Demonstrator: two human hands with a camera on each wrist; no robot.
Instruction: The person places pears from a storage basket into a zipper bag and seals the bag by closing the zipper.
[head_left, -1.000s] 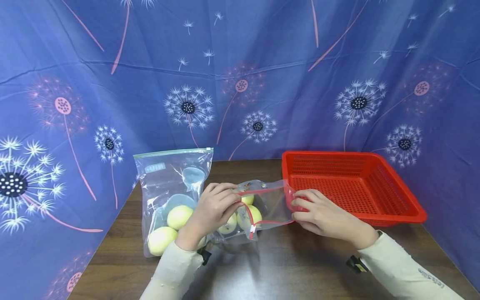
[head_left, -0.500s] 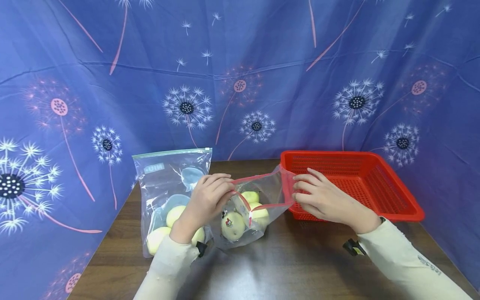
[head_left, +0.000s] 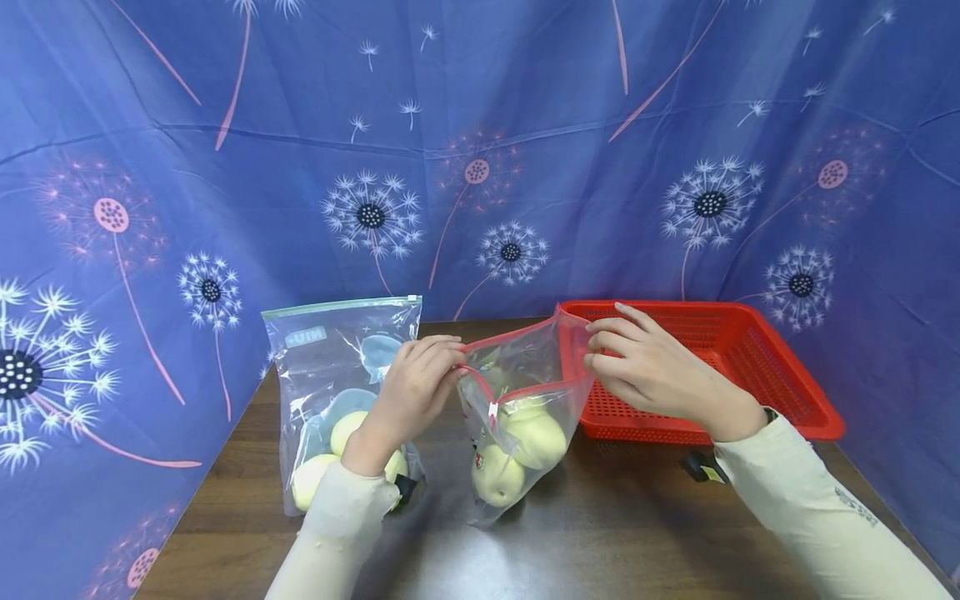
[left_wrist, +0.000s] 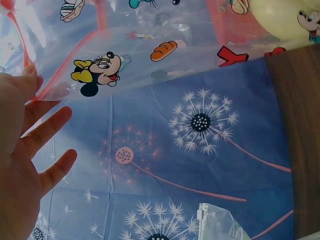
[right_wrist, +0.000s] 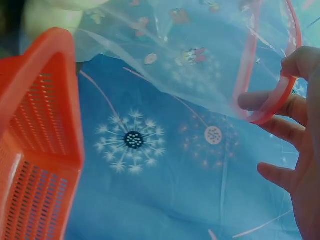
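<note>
A clear zip bag with a red rim (head_left: 551, 350) hangs between my hands, its mouth spread apart. Several pale green, round fruits (head_left: 498, 475) bunch in its lower part. My left hand (head_left: 416, 392) pinches the left end of the rim between thumb and forefinger; in the left wrist view the other fingers (left_wrist: 55, 172) are spread and cartoon prints (left_wrist: 100, 72) show on the plastic. At the opposite end, my right hand (head_left: 656, 362) pinches the red rim (right_wrist: 280, 97), with its remaining fingers apart. The white slider (head_left: 492, 412) sits on the near side of the mouth.
Left of my left hand stands another clear zip bag (head_left: 330, 367) with a green top strip, holding several similar fruits (head_left: 311, 479). A red perforated basket (head_left: 795, 392) stands behind my right hand. Blue dandelion-print cloth (head_left: 480, 92) hangs behind the wooden table (head_left: 600, 533).
The red-rimmed bag has been raised and its mouth pulled wider, so it hangs more upright. Its fruits have shifted toward the bottom. Both hands have risen; the basket and other bag stay put.
</note>
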